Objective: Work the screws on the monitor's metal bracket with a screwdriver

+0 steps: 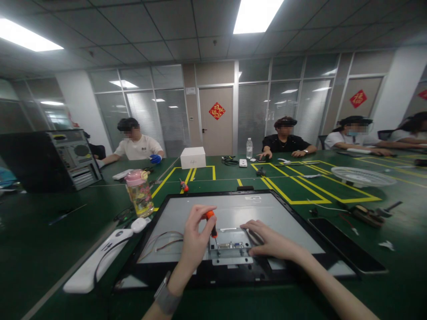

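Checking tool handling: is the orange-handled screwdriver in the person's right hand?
No, the left hand grips the orange-handled screwdriver, while the right hand rests on the metal plate.

The monitor panel [287,218] lies flat on the table [40,249], directly before the person. The metal bracket [230,258] sits on the panel, toward its near edge. The left hand [195,242] is at 9 o'clock of the bracket and holds the screwdriver [211,221] upright, tip down on the bracket. The right hand [270,242] rests at 3 o'clock, touching the bracket.

Positions taken from the panel:
- drink bottle [139,193]: 10 o'clock, near
- computer case [50,160]: 10 o'clock, farther out
- box [192,157]: 11 o'clock, well behind
- water bottle [249,148]: 12 o'clock, well behind
- round grille [362,175]: 2 o'clock
- flat slab [347,244]: 3 o'clock, just beside
- stand cover [96,262]: 8 o'clock, just beside
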Available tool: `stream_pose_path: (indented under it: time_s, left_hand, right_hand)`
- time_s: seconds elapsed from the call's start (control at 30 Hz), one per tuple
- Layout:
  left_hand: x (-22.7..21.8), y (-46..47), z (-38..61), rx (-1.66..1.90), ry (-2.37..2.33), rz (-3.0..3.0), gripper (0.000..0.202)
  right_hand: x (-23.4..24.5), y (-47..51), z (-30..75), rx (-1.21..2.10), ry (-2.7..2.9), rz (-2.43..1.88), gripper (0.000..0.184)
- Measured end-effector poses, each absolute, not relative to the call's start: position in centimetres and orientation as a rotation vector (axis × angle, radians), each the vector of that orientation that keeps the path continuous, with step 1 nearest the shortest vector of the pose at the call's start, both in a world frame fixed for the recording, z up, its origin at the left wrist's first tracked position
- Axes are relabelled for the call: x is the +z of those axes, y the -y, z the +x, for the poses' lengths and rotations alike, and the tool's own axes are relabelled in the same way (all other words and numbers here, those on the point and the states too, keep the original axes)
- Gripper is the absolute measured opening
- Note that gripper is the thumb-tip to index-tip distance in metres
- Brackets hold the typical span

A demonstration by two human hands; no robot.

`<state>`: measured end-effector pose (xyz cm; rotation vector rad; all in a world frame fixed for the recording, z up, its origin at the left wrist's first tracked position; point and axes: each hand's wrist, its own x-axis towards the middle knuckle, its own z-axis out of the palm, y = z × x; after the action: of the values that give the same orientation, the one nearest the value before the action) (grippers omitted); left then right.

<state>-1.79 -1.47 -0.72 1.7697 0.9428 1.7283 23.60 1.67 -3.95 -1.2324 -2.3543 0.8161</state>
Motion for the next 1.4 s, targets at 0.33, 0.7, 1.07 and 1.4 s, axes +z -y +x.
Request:
stream_pose_path:
  time_s: [0.33,0.7,1.07,1.4]
  left_hand:
    - [-0.6,1.4,-1.9,1.750,-0.963,1.765,0.022]
    - [-0.8,1.3,-1.8,1.714,-0.984,1.783,0.023]
    - [-1.4,1.0,-1.6,1.630,-0.935,1.793,0.027]
    - [-0.7,1.3,-1.9,1.770,-0.991,1.794,0.020]
  right_hand:
    - [-4.1,-1.6,23.7,0.813,2.349,-1.222,0.070]
    - [-4.3,-1.9,23.7,0.802,2.361,-1.216,0.070]
    - [-4.9,-2.1,24.0,0.791,2.367,-1.189,0.070]
    - [-4.6,-2.1,23.9,0.788,2.368,-1.198,0.070]
